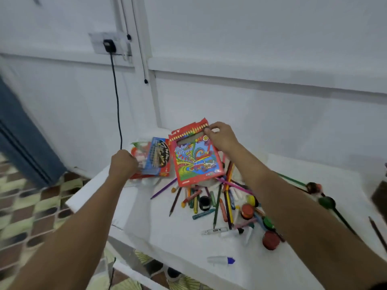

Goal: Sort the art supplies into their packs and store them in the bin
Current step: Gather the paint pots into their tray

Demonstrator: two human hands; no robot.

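A blue-capped marker (221, 260) lies nearest on the white table (167, 237). Toward twelve o'clock, the right hand (222, 136) pinches the red colour pencil pack's (195, 158) top corner, above loose pencils and crayons (219, 201). At ten o'clock the left hand (122, 163) grips smaller packs (156, 156).

Packs: three, namely one pencil box (195, 155), one blue-and-red pack (159, 156), one clear packet (139, 152). Hands: two. Markers: three. Loose pencils and crayons: too tangled to count.

Red colour-pencil pack (195, 155) tilted above scattered loose pencils and crayons (217, 201).
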